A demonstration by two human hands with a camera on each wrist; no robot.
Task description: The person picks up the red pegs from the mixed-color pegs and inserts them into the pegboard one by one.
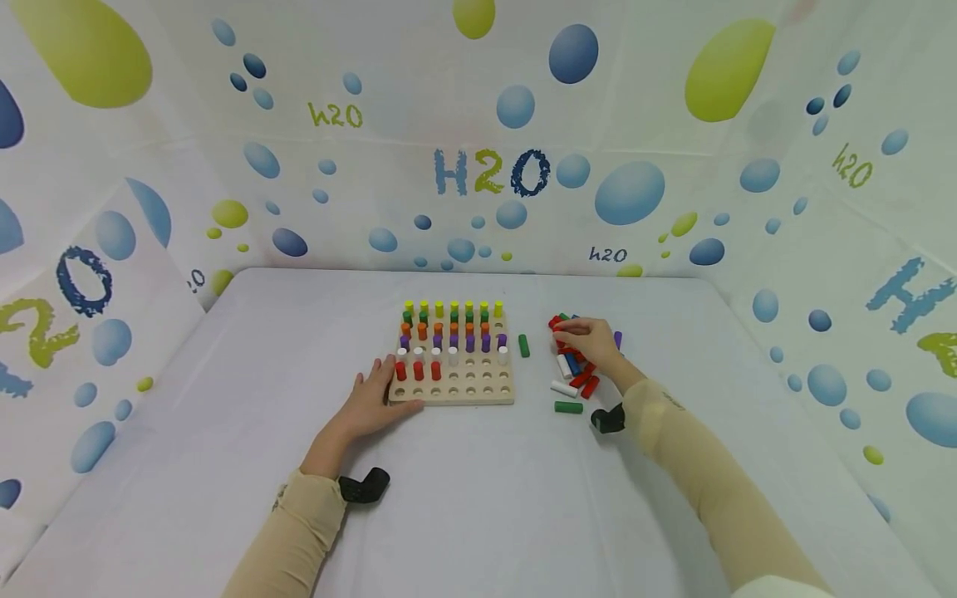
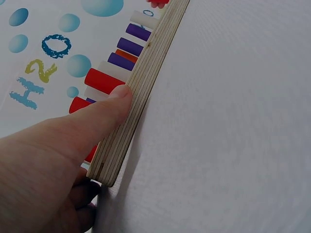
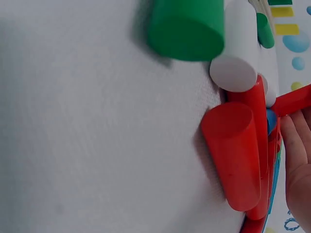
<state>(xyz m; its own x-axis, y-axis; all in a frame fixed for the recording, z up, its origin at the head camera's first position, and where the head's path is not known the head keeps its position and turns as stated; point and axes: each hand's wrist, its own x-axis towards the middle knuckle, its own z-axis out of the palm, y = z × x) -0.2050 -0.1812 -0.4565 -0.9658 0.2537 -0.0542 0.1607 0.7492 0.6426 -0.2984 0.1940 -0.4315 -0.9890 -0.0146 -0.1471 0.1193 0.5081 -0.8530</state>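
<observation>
My left hand point(image 1: 374, 403) rests against the near left corner of a wooden pegboard point(image 1: 452, 397). Its thumb lies straight along the front edge, and the other fingers extend along the left side. Rows of yellow, green, orange, purple and white pegs stand upright in the board, with three red pegs point(image 1: 419, 371) at the left of a nearer row. To the right of the board, my right hand point(image 1: 594, 339) pinches a red peg point(image 3: 294, 100) over a loose pile of pegs. The fingertips' exact hold is partly hidden in the head view.
Loose red, white and blue pegs point(image 1: 574, 365) lie heaped under the right hand. One green peg point(image 1: 524, 345) lies between board and pile; another green peg point(image 1: 568, 408) lies nearer. A purple peg point(image 1: 617, 340) is beyond the hand. White cloth point(image 1: 478, 507) covers the table.
</observation>
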